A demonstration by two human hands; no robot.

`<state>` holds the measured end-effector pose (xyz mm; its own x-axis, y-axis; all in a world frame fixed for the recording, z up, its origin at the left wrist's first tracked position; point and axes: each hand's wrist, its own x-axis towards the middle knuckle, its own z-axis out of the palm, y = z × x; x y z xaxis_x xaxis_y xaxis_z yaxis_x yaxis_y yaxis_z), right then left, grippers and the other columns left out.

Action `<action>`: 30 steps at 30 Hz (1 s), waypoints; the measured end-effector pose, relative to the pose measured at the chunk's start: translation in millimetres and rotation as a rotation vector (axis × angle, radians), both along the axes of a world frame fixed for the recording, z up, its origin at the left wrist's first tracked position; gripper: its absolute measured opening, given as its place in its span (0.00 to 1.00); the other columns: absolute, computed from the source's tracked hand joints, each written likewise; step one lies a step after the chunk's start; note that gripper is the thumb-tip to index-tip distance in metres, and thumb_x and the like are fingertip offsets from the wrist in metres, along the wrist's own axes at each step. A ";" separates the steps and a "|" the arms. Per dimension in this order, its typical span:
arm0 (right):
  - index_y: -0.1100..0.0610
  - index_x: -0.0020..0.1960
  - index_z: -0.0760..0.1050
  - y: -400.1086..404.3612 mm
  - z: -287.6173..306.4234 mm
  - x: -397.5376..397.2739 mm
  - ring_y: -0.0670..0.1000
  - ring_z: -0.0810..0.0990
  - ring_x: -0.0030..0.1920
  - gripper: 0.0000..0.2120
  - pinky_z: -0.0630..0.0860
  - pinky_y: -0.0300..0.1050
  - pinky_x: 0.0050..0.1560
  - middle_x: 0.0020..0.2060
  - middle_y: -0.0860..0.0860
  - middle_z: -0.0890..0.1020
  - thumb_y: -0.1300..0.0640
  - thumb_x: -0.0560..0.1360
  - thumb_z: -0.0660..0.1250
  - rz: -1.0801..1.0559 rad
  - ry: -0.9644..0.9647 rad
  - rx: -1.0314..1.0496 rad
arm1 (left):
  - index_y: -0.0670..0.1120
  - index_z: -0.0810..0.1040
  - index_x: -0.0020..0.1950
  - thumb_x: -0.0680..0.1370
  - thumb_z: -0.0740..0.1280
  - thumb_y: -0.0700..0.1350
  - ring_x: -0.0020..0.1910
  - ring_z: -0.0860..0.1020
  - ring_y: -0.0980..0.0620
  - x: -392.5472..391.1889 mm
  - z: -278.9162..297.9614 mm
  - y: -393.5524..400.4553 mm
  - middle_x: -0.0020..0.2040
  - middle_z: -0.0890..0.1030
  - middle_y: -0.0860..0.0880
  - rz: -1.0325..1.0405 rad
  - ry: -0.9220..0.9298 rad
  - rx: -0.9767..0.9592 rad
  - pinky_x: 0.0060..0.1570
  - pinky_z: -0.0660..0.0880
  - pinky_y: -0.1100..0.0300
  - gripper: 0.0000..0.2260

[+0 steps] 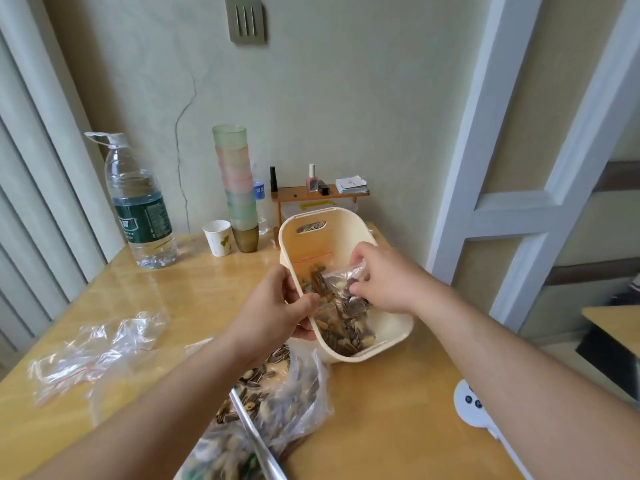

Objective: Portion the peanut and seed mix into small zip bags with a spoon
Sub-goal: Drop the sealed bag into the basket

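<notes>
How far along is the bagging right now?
Done: at least one filled bag seems to lie in the cream basket. In hand: the left hand and right hand pinch a filled zip bag over it. Left: the big mix bag still holds plenty, the spoon rests in it, and empty zip bags wait.

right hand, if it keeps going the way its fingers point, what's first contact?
Its fingers point left, across the basket. The right hand already pinches the filled zip bag; past that, likely the left hand at the bag's other end, or the cream basket wall there. Depth is unclear.
</notes>
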<state>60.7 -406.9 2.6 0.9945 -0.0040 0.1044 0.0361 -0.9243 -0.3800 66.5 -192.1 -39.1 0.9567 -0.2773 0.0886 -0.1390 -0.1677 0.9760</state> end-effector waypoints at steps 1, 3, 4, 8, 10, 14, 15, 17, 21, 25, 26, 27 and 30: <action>0.47 0.63 0.67 3.3 0.2 -2.0 0.53 0.80 0.47 0.17 0.81 0.55 0.52 0.49 0.50 0.80 0.51 0.79 0.71 0.011 0.057 -0.114 | 0.41 0.71 0.54 0.81 0.72 0.36 0.36 0.82 0.43 -2.5 0.2 0.0 0.42 0.76 0.41 -0.004 -0.014 0.005 0.41 0.85 0.43 0.09; 0.48 0.69 0.60 10.5 -3.8 -4.0 0.55 0.80 0.45 0.23 0.82 0.57 0.49 0.48 0.53 0.78 0.57 0.80 0.69 0.029 0.166 -0.273 | 0.41 0.70 0.53 0.81 0.71 0.36 0.35 0.82 0.44 -6.6 1.5 -0.5 0.42 0.76 0.40 -0.013 -0.035 0.029 0.40 0.85 0.45 0.10; 0.48 0.72 0.57 14.0 -6.9 -4.4 0.55 0.80 0.44 0.27 0.82 0.57 0.47 0.48 0.54 0.77 0.60 0.80 0.68 0.034 0.211 -0.322 | 0.42 0.70 0.52 0.81 0.71 0.36 0.34 0.82 0.45 -8.4 2.1 -0.8 0.42 0.76 0.40 -0.015 -0.045 0.044 0.38 0.85 0.47 0.10; 0.50 0.79 0.53 22.6 -19.5 -5.0 0.56 0.79 0.42 0.40 0.78 0.51 0.36 0.46 0.56 0.74 0.71 0.75 0.67 0.021 0.347 -0.364 | 0.44 0.71 0.52 0.81 0.71 0.37 0.34 0.83 0.45 -14.1 4.4 -2.1 0.42 0.77 0.40 -0.015 -0.068 0.077 0.37 0.85 0.49 0.09; 0.50 0.81 0.51 24.0 -26.5 -5.7 0.57 0.79 0.42 0.44 0.76 0.50 0.34 0.46 0.57 0.75 0.73 0.73 0.65 -0.003 0.356 -0.342 | 0.44 0.71 0.54 0.82 0.71 0.38 0.35 0.84 0.45 -15.4 5.5 -1.8 0.44 0.78 0.40 -0.022 -0.068 0.081 0.38 0.85 0.49 0.08; 0.53 0.77 0.56 24.7 -35.7 -9.9 0.57 0.78 0.41 0.35 0.76 0.52 0.36 0.47 0.56 0.75 0.71 0.75 0.64 -0.029 0.169 -0.365 | 0.42 0.72 0.56 0.82 0.70 0.39 0.35 0.84 0.46 -16.1 6.6 -2.1 0.43 0.78 0.42 -0.027 -0.059 0.080 0.39 0.85 0.49 0.08; 0.54 0.73 0.60 24.9 -35.8 -11.3 0.57 0.76 0.42 0.31 0.75 0.52 0.38 0.50 0.56 0.74 0.71 0.75 0.65 -0.033 0.114 -0.384 | 0.41 0.71 0.57 0.82 0.70 0.38 0.35 0.83 0.46 -16.1 6.7 -2.5 0.42 0.78 0.42 -0.024 -0.056 0.076 0.39 0.85 0.49 0.08; 0.54 0.66 0.66 24.0 -35.5 -13.2 0.58 0.73 0.44 0.23 0.74 0.52 0.41 0.54 0.55 0.70 0.67 0.76 0.69 -0.027 0.063 -0.400 | 0.40 0.71 0.57 0.82 0.70 0.38 0.35 0.83 0.45 -15.1 6.1 -3.2 0.42 0.78 0.42 -0.015 -0.049 0.068 0.39 0.85 0.48 0.09; 0.53 0.52 0.78 18.4 -39.6 -15.1 0.57 0.80 0.50 0.09 0.82 0.53 0.51 0.50 0.51 0.79 0.58 0.75 0.76 0.047 0.207 -0.283 | 0.39 0.71 0.58 0.82 0.70 0.38 0.36 0.83 0.44 -13.7 4.3 -4.7 0.42 0.78 0.41 -0.011 -0.054 0.066 0.39 0.86 0.47 0.10; 0.51 0.58 0.76 20.2 -46.2 -16.5 0.57 0.81 0.53 0.17 0.82 0.54 0.55 0.55 0.52 0.81 0.56 0.72 0.79 0.059 0.258 -0.242 | 0.44 0.72 0.58 0.83 0.69 0.39 0.36 0.84 0.48 -15.7 4.8 -4.5 0.45 0.79 0.41 -0.051 -0.072 0.064 0.38 0.84 0.54 0.08; 0.52 0.60 0.77 21.4 -46.2 -16.1 0.57 0.81 0.53 0.19 0.82 0.55 0.56 0.55 0.52 0.81 0.56 0.72 0.79 0.057 0.249 -0.237 | 0.44 0.72 0.58 0.83 0.69 0.39 0.36 0.84 0.48 -15.6 4.5 -3.7 0.46 0.79 0.41 -0.053 -0.070 0.066 0.38 0.84 0.54 0.08; 0.52 0.61 0.77 22.3 -45.3 -16.0 0.57 0.81 0.54 0.20 0.82 0.55 0.56 0.56 0.52 0.81 0.56 0.72 0.80 0.059 0.241 -0.239 | 0.44 0.72 0.59 0.83 0.69 0.39 0.36 0.84 0.47 -15.2 4.2 -2.8 0.46 0.80 0.40 -0.048 -0.067 0.069 0.39 0.84 0.53 0.08; 0.53 0.63 0.79 24.5 -41.1 -17.5 0.57 0.81 0.54 0.21 0.82 0.53 0.56 0.56 0.52 0.81 0.57 0.72 0.80 0.061 0.228 -0.241 | 0.42 0.72 0.59 0.83 0.70 0.40 0.40 0.85 0.42 -13.4 3.9 -1.2 0.49 0.80 0.36 -0.031 -0.063 0.074 0.41 0.85 0.49 0.09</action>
